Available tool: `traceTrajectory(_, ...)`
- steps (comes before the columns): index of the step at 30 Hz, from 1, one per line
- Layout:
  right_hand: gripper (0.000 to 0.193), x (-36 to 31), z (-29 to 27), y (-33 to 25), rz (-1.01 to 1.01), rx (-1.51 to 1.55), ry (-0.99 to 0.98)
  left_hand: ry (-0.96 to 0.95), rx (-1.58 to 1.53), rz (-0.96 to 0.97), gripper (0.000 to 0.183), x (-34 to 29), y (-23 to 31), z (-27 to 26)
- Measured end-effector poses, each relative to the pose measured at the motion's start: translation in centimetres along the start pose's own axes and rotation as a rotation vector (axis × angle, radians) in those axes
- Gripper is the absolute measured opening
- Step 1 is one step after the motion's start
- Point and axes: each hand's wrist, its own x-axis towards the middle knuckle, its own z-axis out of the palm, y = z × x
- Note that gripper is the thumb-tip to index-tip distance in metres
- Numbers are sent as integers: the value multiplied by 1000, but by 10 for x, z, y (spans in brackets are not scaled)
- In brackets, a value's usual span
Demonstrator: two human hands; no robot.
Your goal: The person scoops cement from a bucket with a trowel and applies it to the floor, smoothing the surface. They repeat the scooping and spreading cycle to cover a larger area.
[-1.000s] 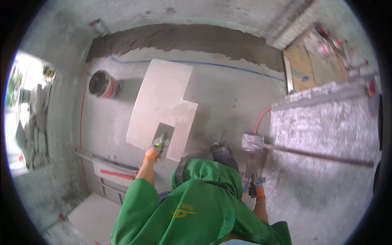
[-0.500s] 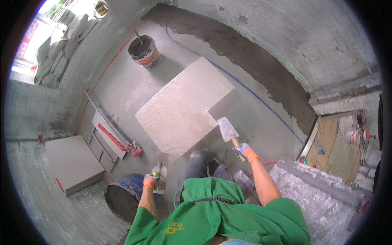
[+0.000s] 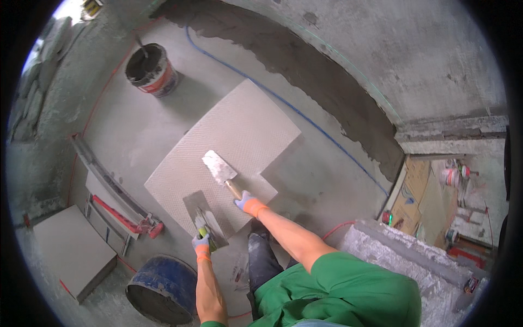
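My left hand (image 3: pixel 201 241), in a grey and orange glove, is closed round the green handle of a flat rectangular trowel (image 3: pixel 205 215). The trowel's grey blade lies over the near left part of a large, pale, notched tile (image 3: pixel 223 131) with a fine textured face. In my right hand (image 3: pixel 249 203), gloved alike, is the wooden handle of a brick trowel (image 3: pixel 219 168). Its whitish, smeared blade is above the middle of the tile; whether it touches cannot be told.
A mortar bucket (image 3: pixel 152 70) with a tool in it stands beyond the tile. A blue tub (image 3: pixel 169 278) sits near my left arm. At left are a tile cutter (image 3: pixel 117 185) and stacked tiles (image 3: pixel 76 250). A blue hose (image 3: pixel 289 103) runs past the tile; dark wet mortar (image 3: pixel 283 49) lines the wall.
Both hands have moved forward over the tile, the right one also leftward. The brick trowel has gone from beside the tile to above it, and the flat trowel from beside the tub onto the tile's area.
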Motion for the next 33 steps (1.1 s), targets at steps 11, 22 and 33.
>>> traceTrajectory(11, 40, -19, -19, 46, -53, -67, -176, -20, -131, -293, 20, 78, 0, 56)
traceTrajectory(22, 44, -67, -236, 289, 163, -52, -79, -46, -166, -213, 18, -73, 86, 80)
traceTrajectory(33, 20, -74, -441, 470, 548, 593, 242, -346, -97, -443, 18, -235, 114, 224)
